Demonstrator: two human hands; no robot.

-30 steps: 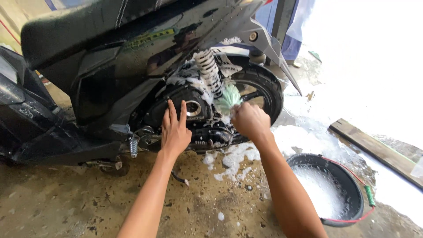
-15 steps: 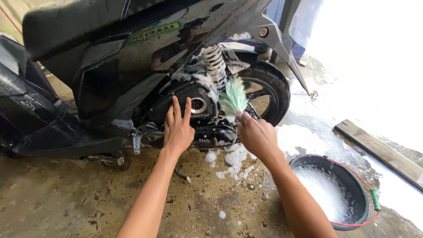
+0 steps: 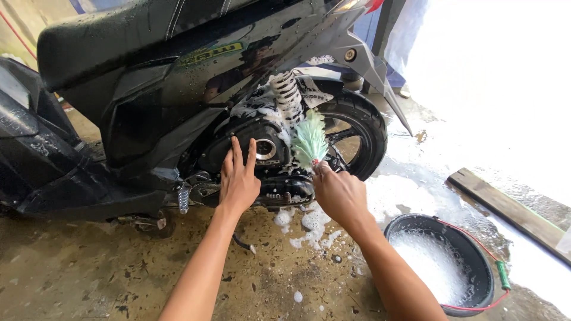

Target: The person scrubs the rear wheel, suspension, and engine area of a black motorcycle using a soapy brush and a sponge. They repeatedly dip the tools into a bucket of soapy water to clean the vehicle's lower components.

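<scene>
A wet black scooter point(image 3: 172, 101) stands in front of me, its rear wheel point(image 3: 357, 134) and engine case point(image 3: 256, 148) streaked with foam. My left hand point(image 3: 239, 178) lies flat with fingers spread on the engine case. My right hand point(image 3: 339, 193) grips a pale green bristle brush point(image 3: 309, 141), whose bristles point up beside the foamy rear spring point(image 3: 288, 98) and the wheel.
A black bucket point(image 3: 470, 255) of soapy water with a red and green handle sits at lower right. A wooden plank point(image 3: 505, 208) lies on the wet ground beyond it. Foam clumps point(image 3: 309, 223) lie on the concrete under the engine.
My right hand has drawn back and lower from the wheel hub, and the brush now stands upright by the spring. The left hand stays on the engine case.
</scene>
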